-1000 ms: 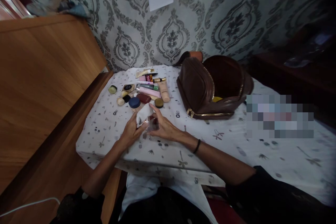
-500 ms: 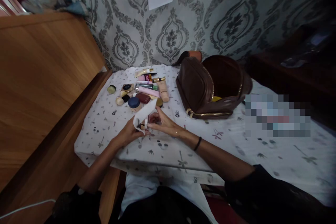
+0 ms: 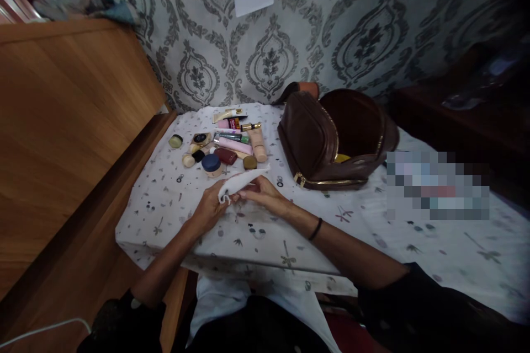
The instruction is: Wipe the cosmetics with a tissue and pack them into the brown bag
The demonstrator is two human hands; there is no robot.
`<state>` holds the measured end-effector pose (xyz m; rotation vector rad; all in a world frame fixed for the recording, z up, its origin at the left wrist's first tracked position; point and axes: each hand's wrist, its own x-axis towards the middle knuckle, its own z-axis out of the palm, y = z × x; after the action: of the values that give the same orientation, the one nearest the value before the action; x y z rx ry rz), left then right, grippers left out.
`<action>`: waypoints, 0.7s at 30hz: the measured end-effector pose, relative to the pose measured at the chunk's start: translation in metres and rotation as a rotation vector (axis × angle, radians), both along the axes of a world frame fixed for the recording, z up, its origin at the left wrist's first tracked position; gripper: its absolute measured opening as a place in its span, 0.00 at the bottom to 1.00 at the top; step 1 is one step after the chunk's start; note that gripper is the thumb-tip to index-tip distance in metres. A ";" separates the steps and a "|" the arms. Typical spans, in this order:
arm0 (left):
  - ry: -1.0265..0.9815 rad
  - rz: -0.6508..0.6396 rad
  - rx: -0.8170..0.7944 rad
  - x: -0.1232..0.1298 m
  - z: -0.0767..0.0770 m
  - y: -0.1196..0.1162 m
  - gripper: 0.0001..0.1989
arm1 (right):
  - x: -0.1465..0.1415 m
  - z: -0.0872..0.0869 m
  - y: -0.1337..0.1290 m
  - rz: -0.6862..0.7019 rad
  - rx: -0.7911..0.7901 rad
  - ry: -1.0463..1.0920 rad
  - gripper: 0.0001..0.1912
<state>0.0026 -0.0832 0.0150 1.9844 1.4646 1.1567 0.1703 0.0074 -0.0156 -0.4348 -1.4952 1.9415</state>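
Note:
A white tissue or cloth (image 3: 239, 181) is bunched between my two hands above the front part of the printed cloth. My left hand (image 3: 210, 207) grips its left end. From the right, my right hand (image 3: 265, 196) has its fingers closed at the white piece's lower edge. Whether something small sits under the white piece cannot be made out. Just beyond it are a jar with a blue lid (image 3: 211, 164) and a small round olive-gold pot (image 3: 249, 162). Behind these lie a dark red item (image 3: 226, 155), a pink tube (image 3: 235, 145) and a beige tube (image 3: 258, 144).
An open brown bag (image 3: 308, 132) with a gold zipper stands right of the cosmetics, something yellow inside. A green-lidded pot (image 3: 175, 141) lies at the left. Wooden furniture (image 3: 74, 88) borders the left side; a patterned wall (image 3: 271, 60) rises behind.
The white piece has folded down flatter over what was between my hands; the small dark and white item seen under it is now hidden. The olive-gold pot shows more fully.

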 end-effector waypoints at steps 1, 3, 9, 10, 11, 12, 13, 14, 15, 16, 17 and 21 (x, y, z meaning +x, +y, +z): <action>0.028 -0.015 0.038 0.000 0.001 0.000 0.20 | 0.000 0.000 -0.001 -0.006 -0.044 0.026 0.27; 0.079 -0.044 0.097 0.000 0.003 -0.001 0.21 | 0.000 0.000 -0.002 -0.016 -0.148 0.095 0.27; 0.209 -0.088 0.255 -0.003 -0.001 -0.004 0.24 | 0.006 0.001 0.002 0.003 -0.425 0.196 0.23; 0.222 -0.090 0.287 -0.003 -0.002 -0.005 0.25 | 0.006 0.000 0.003 0.006 -0.444 0.187 0.22; 0.230 -0.096 0.317 -0.003 -0.003 -0.005 0.26 | 0.007 -0.001 0.004 0.003 -0.452 0.184 0.22; 0.232 -0.106 0.342 -0.003 -0.004 -0.006 0.27 | 0.007 -0.002 0.005 0.000 -0.445 0.183 0.22; 0.227 -0.117 0.366 -0.003 -0.005 -0.006 0.27 | 0.006 -0.003 0.006 -0.001 -0.429 0.185 0.22; 0.214 -0.127 0.387 -0.003 -0.005 -0.007 0.27 | 0.005 -0.004 0.006 0.006 -0.409 0.189 0.22; 0.197 -0.137 0.402 -0.004 -0.006 -0.007 0.27 | 0.004 -0.005 0.006 0.020 -0.388 0.197 0.21; 0.180 -0.145 0.414 -0.004 -0.007 -0.008 0.27 | 0.004 -0.005 0.006 0.036 -0.370 0.210 0.21; 0.165 -0.150 0.423 -0.004 -0.008 -0.009 0.26 | 0.003 -0.005 0.005 0.053 -0.359 0.225 0.20; 0.136 -0.086 0.432 0.001 -0.010 -0.010 0.19 | 0.005 0.002 0.002 0.101 -0.349 0.260 0.22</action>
<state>0.0033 -0.0929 0.0047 2.4290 1.2528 1.4171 0.1755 0.0097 -0.0133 -0.2448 -1.0357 2.2504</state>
